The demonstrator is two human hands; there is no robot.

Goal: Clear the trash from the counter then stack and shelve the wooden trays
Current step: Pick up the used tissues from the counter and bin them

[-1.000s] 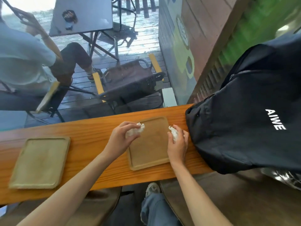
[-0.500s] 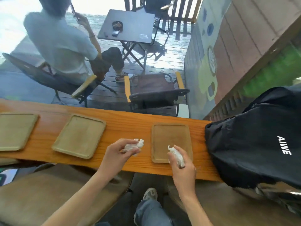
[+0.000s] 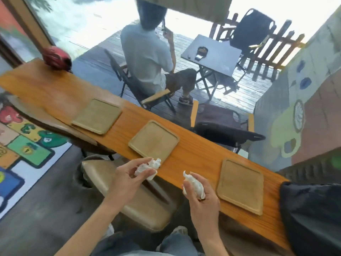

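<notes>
Since a moment ago, drawn back off the long orange wooden counter's (image 3: 195,154) near edge: left hand (image 3: 127,178) pinching a crumpled white tissue (image 3: 148,168), right hand (image 3: 200,196) curled round another white wad (image 3: 193,185), either liable to drop from so light a hold.

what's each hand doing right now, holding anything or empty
Left hand: fingers curled round a crumpled white tissue.
Right hand: grips a second crumpled white tissue.
</notes>
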